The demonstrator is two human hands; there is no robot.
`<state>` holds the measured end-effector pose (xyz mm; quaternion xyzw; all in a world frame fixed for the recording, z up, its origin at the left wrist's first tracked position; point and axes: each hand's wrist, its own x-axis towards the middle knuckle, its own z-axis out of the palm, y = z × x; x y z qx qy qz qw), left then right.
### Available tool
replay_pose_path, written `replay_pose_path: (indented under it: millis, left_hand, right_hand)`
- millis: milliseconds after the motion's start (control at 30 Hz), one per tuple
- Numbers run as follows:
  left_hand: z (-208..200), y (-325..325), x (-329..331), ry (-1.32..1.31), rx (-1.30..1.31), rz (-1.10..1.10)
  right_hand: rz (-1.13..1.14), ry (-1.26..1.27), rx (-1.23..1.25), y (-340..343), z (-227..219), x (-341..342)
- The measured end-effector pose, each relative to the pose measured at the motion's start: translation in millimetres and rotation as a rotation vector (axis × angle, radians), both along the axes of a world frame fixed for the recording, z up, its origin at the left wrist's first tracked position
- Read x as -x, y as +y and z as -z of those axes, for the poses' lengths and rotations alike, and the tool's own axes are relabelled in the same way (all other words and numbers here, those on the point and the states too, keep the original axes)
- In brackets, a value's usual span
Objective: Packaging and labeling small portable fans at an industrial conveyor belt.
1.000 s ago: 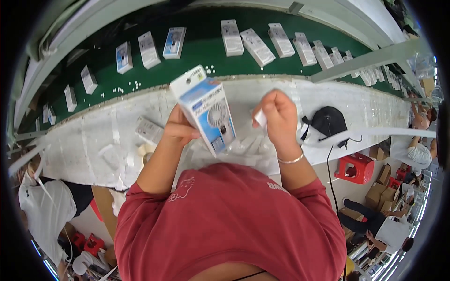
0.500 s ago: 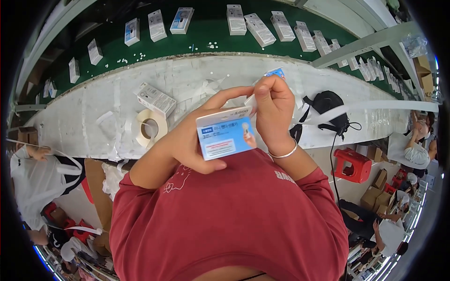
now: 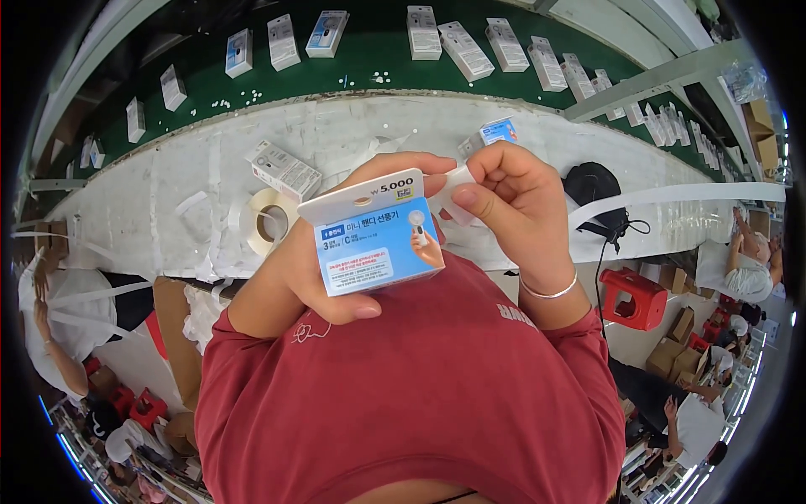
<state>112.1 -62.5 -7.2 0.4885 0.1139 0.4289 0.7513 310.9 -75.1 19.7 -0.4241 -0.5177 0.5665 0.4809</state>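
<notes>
My left hand [image 3: 330, 308] is wrapped round a small blue and white carton [image 3: 378, 252], with a white hang tab along its upper edge. The carton is tilted, its printed blue face toward me and my thumb along its lower edge. Beside it, my right hand [image 3: 516, 202] pinches a short white strip [image 3: 453, 189], bent between the fingers; whether it is paper or film I cannot tell. The fingertips of my left hand reach the strip's near end behind the tab. A roll of pale tape or labels [image 3: 260, 223] lies by my left forearm.
On the white worktop [image 3: 168, 185] lie a white carton [image 3: 285, 170], another blue and white carton [image 3: 498, 131] and a black pouch [image 3: 594, 186]. Beyond it, a green conveyor belt [image 3: 378, 38] carries several cartons. A red stool [image 3: 634, 298] stands at right; co-workers sit on both sides.
The carton has turned and come left, showing more of its tab and face. My right hand has moved right and down, and the white strip now shows between the hands.
</notes>
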Motion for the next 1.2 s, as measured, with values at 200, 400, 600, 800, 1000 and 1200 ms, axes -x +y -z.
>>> replay_pose_path:
  millis: [200, 400, 600, 800, 1000, 1200]
  left_hand:
    - [1.9, 4.8, 5.0, 0.029, -0.127, -0.041]
    - [4.5, 13.0, 13.3, 0.069, -0.266, -0.026]
    - [8.3, 13.0, 13.4, -0.079, -0.113, -0.011]
    - [5.6, 5.1, 11.2, -0.187, 0.011, -0.077]
    - [7.8, 11.1, 22.1, -0.090, -0.140, 0.013]
    - [6.5, 2.9, 21.4, 0.059, -0.219, -0.005]
  right_hand:
    - [0.073, 0.018, -0.052, 2.0, 0.4, 14.7]
    - [0.113, -0.055, -0.161, 6.2, 1.4, 20.7]
    - [0.074, -0.095, -0.186, 5.8, 4.7, 25.5]
    - [0.079, -0.036, -0.077, 2.5, 2.8, 30.2]
    - [0.070, -0.044, -0.102, -0.3, 4.1, 31.6]
    - [0.117, -0.106, -0.165, -1.5, 11.9, 29.1]
